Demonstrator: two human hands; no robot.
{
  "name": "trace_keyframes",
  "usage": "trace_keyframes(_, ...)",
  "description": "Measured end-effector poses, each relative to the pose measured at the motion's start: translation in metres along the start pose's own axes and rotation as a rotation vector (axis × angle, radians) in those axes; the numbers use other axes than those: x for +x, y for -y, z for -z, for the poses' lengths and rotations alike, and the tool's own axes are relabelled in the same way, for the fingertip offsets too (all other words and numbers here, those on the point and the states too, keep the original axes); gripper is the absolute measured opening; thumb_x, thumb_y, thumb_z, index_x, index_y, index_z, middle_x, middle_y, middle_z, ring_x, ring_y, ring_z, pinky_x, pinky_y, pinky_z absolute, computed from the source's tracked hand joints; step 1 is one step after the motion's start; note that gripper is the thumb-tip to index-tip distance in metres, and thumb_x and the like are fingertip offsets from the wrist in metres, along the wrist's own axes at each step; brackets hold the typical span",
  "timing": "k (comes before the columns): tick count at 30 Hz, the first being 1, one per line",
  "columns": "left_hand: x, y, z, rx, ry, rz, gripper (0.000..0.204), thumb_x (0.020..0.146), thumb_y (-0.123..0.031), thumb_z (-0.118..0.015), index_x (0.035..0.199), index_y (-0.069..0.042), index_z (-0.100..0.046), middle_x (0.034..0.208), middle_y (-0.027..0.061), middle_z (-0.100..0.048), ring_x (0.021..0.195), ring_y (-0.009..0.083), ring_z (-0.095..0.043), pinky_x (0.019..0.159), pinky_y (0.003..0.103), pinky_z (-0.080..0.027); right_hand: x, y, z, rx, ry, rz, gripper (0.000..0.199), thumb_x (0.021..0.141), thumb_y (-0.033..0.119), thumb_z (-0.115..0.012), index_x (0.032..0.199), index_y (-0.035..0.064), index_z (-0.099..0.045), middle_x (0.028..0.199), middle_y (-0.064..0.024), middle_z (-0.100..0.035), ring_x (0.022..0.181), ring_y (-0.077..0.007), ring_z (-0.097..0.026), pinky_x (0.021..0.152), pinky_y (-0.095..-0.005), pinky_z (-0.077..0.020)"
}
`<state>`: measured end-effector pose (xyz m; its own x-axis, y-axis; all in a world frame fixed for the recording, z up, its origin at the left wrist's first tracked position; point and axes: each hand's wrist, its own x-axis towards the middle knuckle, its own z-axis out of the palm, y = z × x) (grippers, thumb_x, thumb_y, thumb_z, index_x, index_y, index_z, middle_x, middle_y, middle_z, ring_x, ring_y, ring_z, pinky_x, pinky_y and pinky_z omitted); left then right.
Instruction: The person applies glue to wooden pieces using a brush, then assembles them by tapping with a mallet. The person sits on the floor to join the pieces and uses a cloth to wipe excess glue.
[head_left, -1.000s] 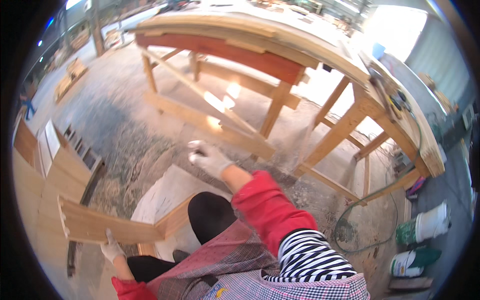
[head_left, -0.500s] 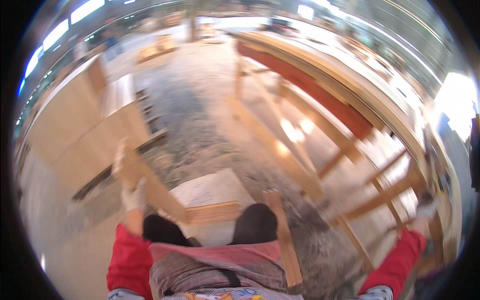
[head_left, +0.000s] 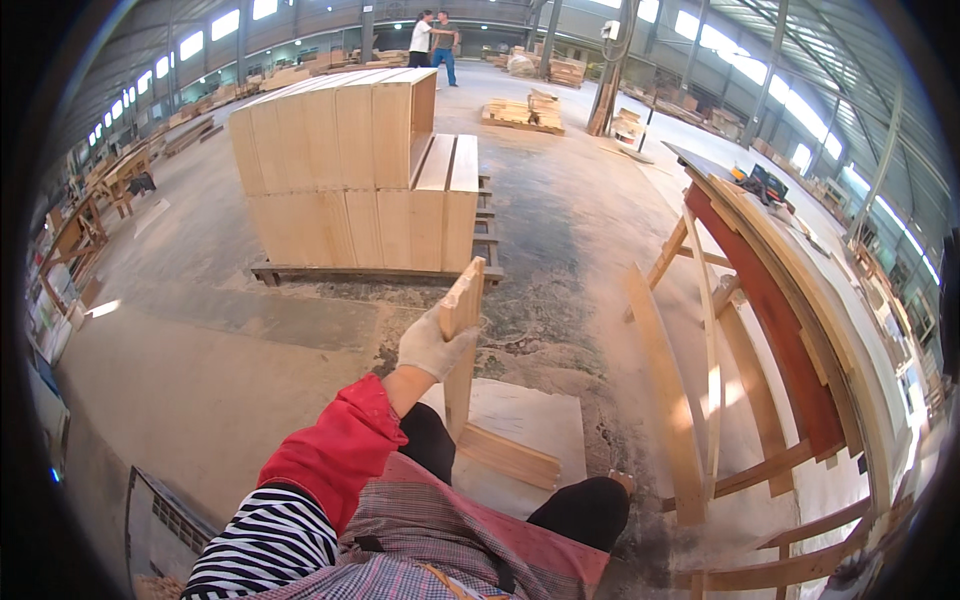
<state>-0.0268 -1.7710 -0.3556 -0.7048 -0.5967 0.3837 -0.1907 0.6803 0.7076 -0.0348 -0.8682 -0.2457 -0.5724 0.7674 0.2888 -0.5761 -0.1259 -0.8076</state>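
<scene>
head view, looking down and forward. the left hand (head_left: 432, 343), in a pale work glove, is closed around the upper part of a wooden piece (head_left: 462, 345) and holds it upright; the piece stands on end, its lower part meeting a second wooden member (head_left: 508, 456) that lies flat and runs off to the right, so the two appear to form an l-shaped corner. whether they are joined cannot be told. both rest on a pale board (head_left: 530, 420) on the concrete floor (head_left: 200, 340), just ahead of the person's dark-clad knees. the red sleeve (head_left: 335, 450) runs up from the lower edge to the glove. the right hand does not show in this view, so its state is unknown.

surroundings, same view. behind the raised piece stands a stack of light wooden boxes (head_left: 350, 170) on a low pallet (head_left: 370, 272). to the right is a long workbench (head_left: 790, 300) with a red side rail and slanted wooden braces. two people (head_left: 435, 40) stand well apart at the far end of the hall.

step in hand, as a judgement: the upright is being steadied on end in a one-handed grip near the top. a next move would call for keeping that grip firm and the piece plumb, since a tall piece held so high can tip at its foot.
</scene>
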Motion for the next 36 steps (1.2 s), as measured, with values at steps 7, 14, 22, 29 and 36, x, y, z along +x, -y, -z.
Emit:
trace_keyframes(7, 0.014, 0.007, -0.013, -0.002, 0.044, -0.015, 0.04, 0.082, -0.039, -0.063, 0.108, -0.008, -0.062, 0.088, 0.0202, -0.067, 0.087, 0.0386, -0.064, 0.075, 0.045, -0.051, -0.238, -0.017, -0.237, -0.33, 0.374, -0.29, 0.059, 0.092, 0.033, -0.058, 0.143, 0.0122, -0.035, 0.067, 0.005, -0.044, 0.046, -0.0024, -0.041, 0.038, -0.0194, -0.0361)
trace_keyframes(14, 0.009, 0.012, -0.009, -0.055, 0.014, -0.029, 0.034, 0.082, -0.033, -0.064, 0.108, -0.011, -0.062, 0.09, 0.0163, -0.067, 0.086, 0.037, -0.064, 0.072, 0.044, -0.051, -0.427, -0.048, -0.399, -0.513, 1.25, -0.356, 0.054, 0.09, 0.012, -0.055, 0.141, 0.0045, -0.039, 0.066, 0.0035, -0.047, 0.048, -0.0051, -0.043, 0.043, -0.0211, -0.0369)
trace_keyframes(22, 0.01, 0.015, -0.013, -0.09, -0.011, -0.089, 0.034, 0.082, -0.032, -0.064, 0.11, -0.013, -0.062, 0.093, 0.0147, -0.066, 0.088, 0.0361, -0.063, 0.073, 0.043, -0.051, -0.479, -0.082, -0.471, -0.829, 1.79, 0.516, 0.056, 0.088, 0.016, -0.057, 0.139, 0.0028, -0.041, 0.106, -0.0237, -0.064, 0.097, -0.0342, -0.064, 0.084, -0.0375, -0.0489)
trace_keyframes(29, 0.01, 0.031, -0.008, -0.105, -0.049, -0.076, 0.036, 0.082, -0.032, -0.064, 0.112, -0.012, -0.061, 0.094, 0.0154, -0.066, 0.087, 0.0364, -0.063, 0.073, 0.044, -0.051, -0.493, -0.056, -0.498, -0.648, 1.651, 0.037, 0.055, 0.088, 0.015, -0.055, 0.139, 0.0015, -0.04, 0.121, -0.0276, -0.058, 0.115, -0.0377, -0.057, 0.097, -0.0384, -0.0437)
trace_keyframes(36, 0.012, 0.028, -0.014, -0.08, -0.047, -0.112, 0.035, 0.082, -0.032, -0.064, 0.11, -0.01, -0.061, 0.093, 0.0158, -0.065, 0.086, 0.0372, -0.063, 0.073, 0.045, -0.051, -0.487, -0.061, -0.512, -0.911, 1.919, 0.233, 0.054, 0.088, 0.016, -0.055, 0.138, 0.0009, -0.041, 0.115, -0.03, -0.059, 0.107, -0.0392, -0.061, 0.091, -0.0402, -0.0473)
